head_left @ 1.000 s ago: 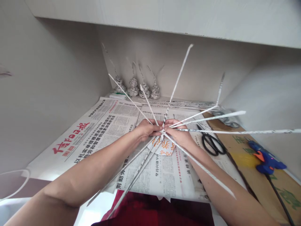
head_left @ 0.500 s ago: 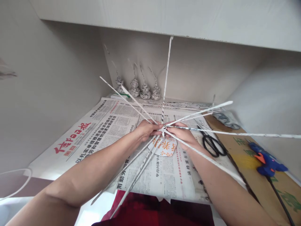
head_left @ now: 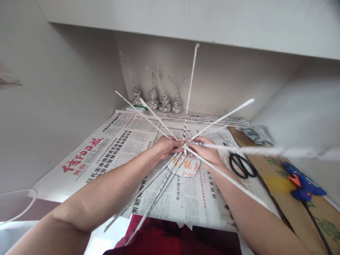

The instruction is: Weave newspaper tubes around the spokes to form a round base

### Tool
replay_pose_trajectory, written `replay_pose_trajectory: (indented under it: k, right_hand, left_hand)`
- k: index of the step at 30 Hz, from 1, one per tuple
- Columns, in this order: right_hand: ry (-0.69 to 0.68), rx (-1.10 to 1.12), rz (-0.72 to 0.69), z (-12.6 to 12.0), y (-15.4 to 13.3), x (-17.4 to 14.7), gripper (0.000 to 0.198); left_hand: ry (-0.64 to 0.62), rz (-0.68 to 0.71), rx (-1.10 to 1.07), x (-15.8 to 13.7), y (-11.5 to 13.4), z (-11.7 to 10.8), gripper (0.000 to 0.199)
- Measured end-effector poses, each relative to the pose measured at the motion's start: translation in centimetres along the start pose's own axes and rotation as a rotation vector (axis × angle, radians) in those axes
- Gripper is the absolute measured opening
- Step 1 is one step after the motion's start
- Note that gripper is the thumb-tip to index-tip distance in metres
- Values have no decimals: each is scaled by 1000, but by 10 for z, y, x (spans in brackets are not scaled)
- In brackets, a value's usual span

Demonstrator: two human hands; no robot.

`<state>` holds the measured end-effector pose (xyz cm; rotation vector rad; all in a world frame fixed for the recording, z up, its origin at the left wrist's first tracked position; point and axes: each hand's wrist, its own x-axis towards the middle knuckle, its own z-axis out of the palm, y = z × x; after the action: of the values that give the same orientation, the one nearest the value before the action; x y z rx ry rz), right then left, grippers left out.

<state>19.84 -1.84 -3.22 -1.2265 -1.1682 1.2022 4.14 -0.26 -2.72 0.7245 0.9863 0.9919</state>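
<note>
Several thin rolled paper sticks (head_left: 191,88) cross at a hub and spread outward like spokes. My left hand (head_left: 168,146) pinches the hub from the left, thumb on top. From the right, my right hand (head_left: 204,148) is closed on the same crossing, with a long stick (head_left: 262,150) running out over it to the right, blurred along its outer part. Both hands meet just above a white card with orange writing (head_left: 185,166), which lies on newspaper (head_left: 170,191). My fingers partly hide the woven centre.
Several small woven paper gourds (head_left: 164,103) stand at the back wall. Loose paper sticks (head_left: 204,119) lie before it. Black scissors (head_left: 242,165), a cardboard sheet (head_left: 268,173) and a blue glue gun (head_left: 302,180) are on the right. A white shelf edge (head_left: 186,21) overhangs above.
The long right-hand stick has swung and is now blurred. The upper right sticks have tilted a little higher. My hands stay at the hub.
</note>
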Motion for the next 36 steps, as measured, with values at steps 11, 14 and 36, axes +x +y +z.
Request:
replay_pose_trajectory:
  k: [11,14,36]
  right_hand:
    - [-69,91,-28,9,-4,-11,25]
    - [-28,0,-145,12,-4,-15,26]
    - [11,-942,-590,-2,-13,-18,16]
  left_hand:
    - [50,5,-81,0,7,0,11]
    - [66,29,-70,1,8,0,10]
    - [104,58,-26,1,2,0,15]
